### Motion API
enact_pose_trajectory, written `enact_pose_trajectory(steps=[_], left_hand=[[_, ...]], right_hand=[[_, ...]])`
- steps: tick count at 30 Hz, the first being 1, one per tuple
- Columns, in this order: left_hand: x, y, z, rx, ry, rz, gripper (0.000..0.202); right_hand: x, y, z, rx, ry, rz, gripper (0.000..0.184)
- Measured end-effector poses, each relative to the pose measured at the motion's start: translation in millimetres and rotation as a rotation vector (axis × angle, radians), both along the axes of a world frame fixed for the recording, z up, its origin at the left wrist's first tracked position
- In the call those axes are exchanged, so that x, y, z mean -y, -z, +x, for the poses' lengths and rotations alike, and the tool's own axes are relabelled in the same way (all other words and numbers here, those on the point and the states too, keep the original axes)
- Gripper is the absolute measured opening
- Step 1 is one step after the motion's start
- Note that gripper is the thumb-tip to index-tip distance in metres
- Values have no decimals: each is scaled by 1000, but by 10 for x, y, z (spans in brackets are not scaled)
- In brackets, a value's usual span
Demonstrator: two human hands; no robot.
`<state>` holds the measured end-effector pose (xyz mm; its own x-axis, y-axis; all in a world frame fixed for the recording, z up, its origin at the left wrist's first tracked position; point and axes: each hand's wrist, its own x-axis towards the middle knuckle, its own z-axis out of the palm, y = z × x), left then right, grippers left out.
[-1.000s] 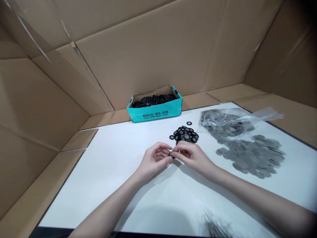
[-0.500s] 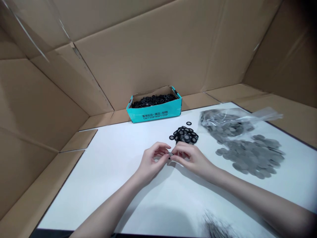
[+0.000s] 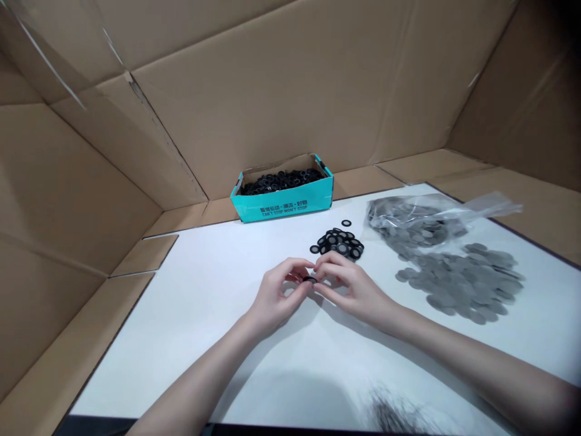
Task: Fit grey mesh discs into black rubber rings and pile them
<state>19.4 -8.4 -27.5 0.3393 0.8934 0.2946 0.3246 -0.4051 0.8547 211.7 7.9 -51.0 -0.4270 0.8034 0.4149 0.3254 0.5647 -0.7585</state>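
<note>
A small black ring [image 3: 310,280] is pinched between both hands above the white table. My left hand [image 3: 282,290] closes its thumb and fingers on the ring's left side. From the other side, my right hand [image 3: 347,283] grips it with thumb and fingertips. Whether a grey disc sits inside the ring is hard to make out. Just beyond my fingers lies a pile of black rings with grey centres [image 3: 338,241]. One more such ring [image 3: 346,223] rests apart behind the pile.
A turquoise box [image 3: 285,204] full of black rings stands at the back of the white table [image 3: 200,297]. To the right are a heap of loose grey discs [image 3: 467,284] and a clear plastic bag [image 3: 417,221] holding more. Cardboard walls [image 3: 281,91] enclose the table.
The ring in my fingers has tilted, and the grey face seen earlier shows less now. My right fingers have lifted and arched slightly. The view has shifted a little.
</note>
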Motion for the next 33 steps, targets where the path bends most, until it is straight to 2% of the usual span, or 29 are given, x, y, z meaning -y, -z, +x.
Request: enact_pose_trajectory(steps=[4, 11, 18, 25, 33], left_hand=[[-12, 20, -11, -7, 11, 34, 22], [2, 44, 4, 33, -12, 6, 21], [-14, 16, -41, -45, 41, 69, 26], [-22, -4, -76, -133, 66, 137, 24], [-23, 9, -89, -208, 69, 209, 21]], right_hand=[[1, -9, 0, 4, -4, 21, 8], [-5, -5, 7, -31, 7, 47, 9], [9, -38, 7, -74, -21, -5, 16], [24, -89, 16, -71, -36, -20, 15], [18, -50, 13, -64, -31, 45, 15]])
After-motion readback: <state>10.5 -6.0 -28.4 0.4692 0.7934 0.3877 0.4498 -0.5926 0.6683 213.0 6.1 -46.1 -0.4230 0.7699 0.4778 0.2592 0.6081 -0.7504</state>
